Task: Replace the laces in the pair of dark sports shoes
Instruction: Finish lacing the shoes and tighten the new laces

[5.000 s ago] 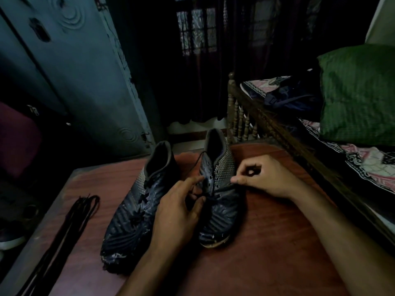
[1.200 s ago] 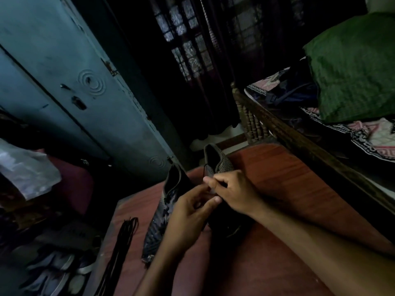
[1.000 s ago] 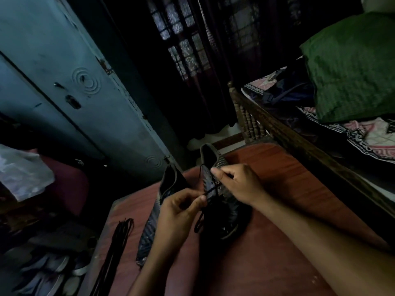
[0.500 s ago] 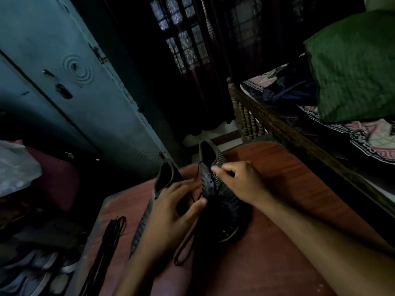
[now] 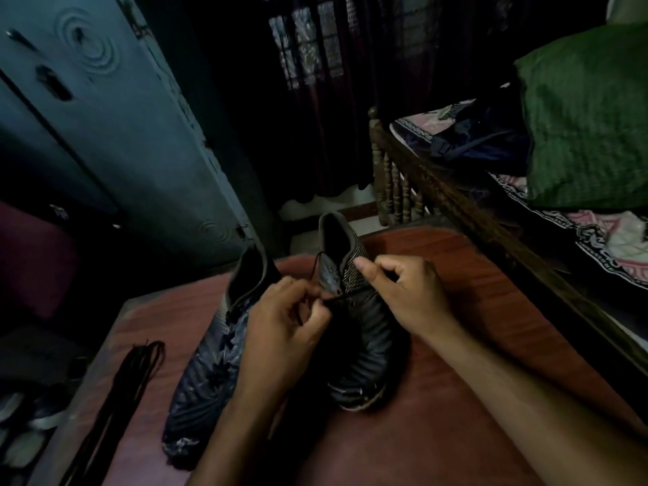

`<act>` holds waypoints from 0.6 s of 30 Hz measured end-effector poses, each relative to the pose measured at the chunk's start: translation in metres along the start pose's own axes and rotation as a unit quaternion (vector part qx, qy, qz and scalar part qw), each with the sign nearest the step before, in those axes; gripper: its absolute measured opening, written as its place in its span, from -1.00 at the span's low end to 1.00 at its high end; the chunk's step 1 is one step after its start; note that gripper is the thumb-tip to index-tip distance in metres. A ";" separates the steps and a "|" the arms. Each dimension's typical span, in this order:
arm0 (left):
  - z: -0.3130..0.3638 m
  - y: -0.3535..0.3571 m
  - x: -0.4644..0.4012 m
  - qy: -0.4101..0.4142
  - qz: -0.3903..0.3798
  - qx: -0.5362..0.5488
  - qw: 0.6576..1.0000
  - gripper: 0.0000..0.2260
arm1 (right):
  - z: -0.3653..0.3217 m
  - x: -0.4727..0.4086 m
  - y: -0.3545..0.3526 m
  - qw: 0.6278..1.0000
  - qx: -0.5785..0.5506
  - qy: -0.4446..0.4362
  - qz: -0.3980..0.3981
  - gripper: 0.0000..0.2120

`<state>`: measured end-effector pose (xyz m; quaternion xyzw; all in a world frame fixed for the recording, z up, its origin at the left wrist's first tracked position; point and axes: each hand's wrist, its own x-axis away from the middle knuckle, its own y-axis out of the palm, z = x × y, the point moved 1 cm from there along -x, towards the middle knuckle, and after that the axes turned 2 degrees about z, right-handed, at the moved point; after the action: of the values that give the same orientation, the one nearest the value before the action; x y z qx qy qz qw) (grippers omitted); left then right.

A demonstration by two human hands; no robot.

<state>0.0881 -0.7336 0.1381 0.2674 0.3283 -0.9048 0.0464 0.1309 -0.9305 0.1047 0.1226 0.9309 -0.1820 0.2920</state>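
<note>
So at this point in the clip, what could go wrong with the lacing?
1. Both hands, left hand and right hand, pinch the thin lace across the right shoe; in this dim light an eyelet could be missed.
2. The loose lace bundle lies near the table edge and might get knocked off.

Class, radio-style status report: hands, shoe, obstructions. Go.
Left hand and right hand both pinching the lace across the right-side shoe. Spare laces lie at table's left edge. Nothing blocking.
</note>
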 end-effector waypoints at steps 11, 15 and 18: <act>0.007 0.015 0.006 -0.015 -0.049 0.147 0.988 -0.84 | -0.026 0.011 0.006 0.999 -0.034 -0.001 -0.031 -0.45; 0.001 0.009 0.002 -0.061 -0.016 0.203 0.977 -0.87 | -0.023 0.006 0.001 0.999 -0.036 0.021 -0.012 -0.42; 0.006 0.009 0.003 -0.086 -0.034 0.219 0.971 -0.83 | -0.022 0.007 0.001 0.998 -0.049 0.026 -0.011 -0.43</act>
<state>0.0855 -0.7440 0.1350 0.1812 0.1260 -0.9752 -0.0159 0.1151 -0.9193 0.1174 0.1028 0.9472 -0.1365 0.2714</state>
